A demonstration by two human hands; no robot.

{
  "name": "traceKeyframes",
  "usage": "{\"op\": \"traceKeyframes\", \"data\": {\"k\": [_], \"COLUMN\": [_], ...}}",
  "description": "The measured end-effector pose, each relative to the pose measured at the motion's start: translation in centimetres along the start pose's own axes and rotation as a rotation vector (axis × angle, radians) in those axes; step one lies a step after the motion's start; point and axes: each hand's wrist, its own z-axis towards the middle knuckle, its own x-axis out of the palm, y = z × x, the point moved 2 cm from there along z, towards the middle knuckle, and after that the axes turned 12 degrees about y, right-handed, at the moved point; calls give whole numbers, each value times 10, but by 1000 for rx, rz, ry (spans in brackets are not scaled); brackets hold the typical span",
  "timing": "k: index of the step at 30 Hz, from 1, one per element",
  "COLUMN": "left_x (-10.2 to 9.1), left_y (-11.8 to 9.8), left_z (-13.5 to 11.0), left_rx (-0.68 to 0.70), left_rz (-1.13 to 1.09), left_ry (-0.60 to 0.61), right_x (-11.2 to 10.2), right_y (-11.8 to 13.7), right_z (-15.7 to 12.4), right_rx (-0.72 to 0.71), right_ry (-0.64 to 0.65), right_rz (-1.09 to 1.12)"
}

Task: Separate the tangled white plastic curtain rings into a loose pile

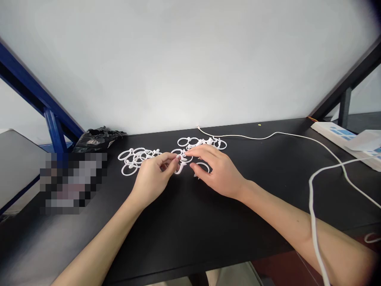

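Between the thumb and fingers of my left hand (154, 172) is a white plastic ring (179, 170), seen nearly edge-on and partly covered by the fingers. My right hand (218, 169) hovers just to its right, thumb and fingers apart, with nothing visibly gripped. Beneath its thumb lies another white ring (205, 165), partly hidden. Behind my left hand is a pile of white rings with small knobs (130, 170). A second cluster of such rings (183, 142) sits farther back, behind my right hand.
The black table (184, 234) meets a pale wall at the back. A white cable (311, 198) loops across the right side, passing over my right forearm. A black plastic bag (95, 140) lies at back left, near a blurred patch. A white-and-blue power strip or box (342, 133) is at right.
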Motion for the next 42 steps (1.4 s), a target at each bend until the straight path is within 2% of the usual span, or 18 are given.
{"op": "traceKeyframes", "data": {"k": [4,7,12,16,18,22,27,29,31,33,36,39,42], "left_x": [3,4,6,6,6,8,11,9,1,-11,-31,-43,-42], "left_y": [-2,-1,3,0,-3,-7,-2,1,5,11,25,37,41], "left_z": [-2,-2,-1,-3,-5,-8,-6,-4,-1,2,4,4,4], "left_rx": [72,103,89,130,189,326,359,341,283,170,-92,-235,-209], "left_rz": [160,194,227,237,276,379,435,450,490,566,707,794,807], "left_ry": [-74,-119,-151,-178,-164,-61,-45,-75,-162,-284,-402,-405,-387], "right_x": [1,2,2,1,0,-1,0,1,1,1,-1,-2,-1], "right_y": [1,3,4,2,1,1,0,-4,-10,-15,-20,-22,-23], "right_z": [-1,-1,1,2,2,2,2,1,1,0,0,0,0], "right_rx": [-40,-27,-27,5,27,54,70,111,175,239,304,327,320], "right_ry": [41,60,13,-35,-37,-31,4,21,31,45,109,218,333], "right_rz": [55,74,54,51,61,97,151,205,228,174,36,-83,-159]}}
